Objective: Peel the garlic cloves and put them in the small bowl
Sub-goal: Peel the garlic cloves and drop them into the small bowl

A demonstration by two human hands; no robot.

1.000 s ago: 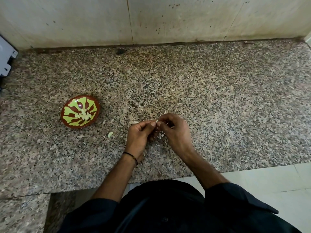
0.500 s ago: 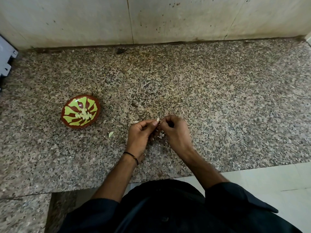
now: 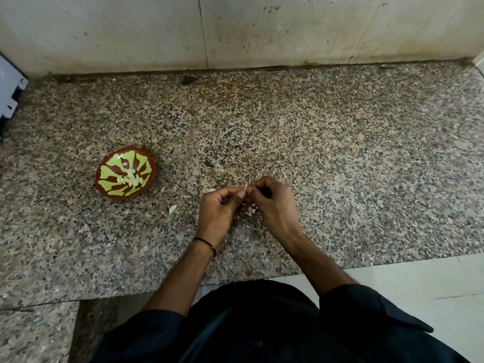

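My left hand (image 3: pixel 218 209) and my right hand (image 3: pixel 275 203) meet fingertip to fingertip above the granite counter (image 3: pixel 340 166). Between the thumbs they pinch a small pale garlic clove (image 3: pixel 246 189), mostly hidden by the fingers. Pale bits of garlic skin (image 3: pixel 251 210) lie on the counter just under the hands. The small bowl (image 3: pixel 125 173), brown with a green pattern, sits to the left of my hands, apart from them. Several peeled cloves (image 3: pixel 131 179) lie at its centre.
A loose pale piece of garlic (image 3: pixel 172 209) lies on the counter between the bowl and my left hand. A stained wall (image 3: pixel 235 30) closes the counter's far side. A grey plastic object (image 3: pixel 10 93) sits at the far left edge. The counter's front edge is near my body.
Both hands have stayed in place, with only small finger movements on the clove. The bowl has not moved.
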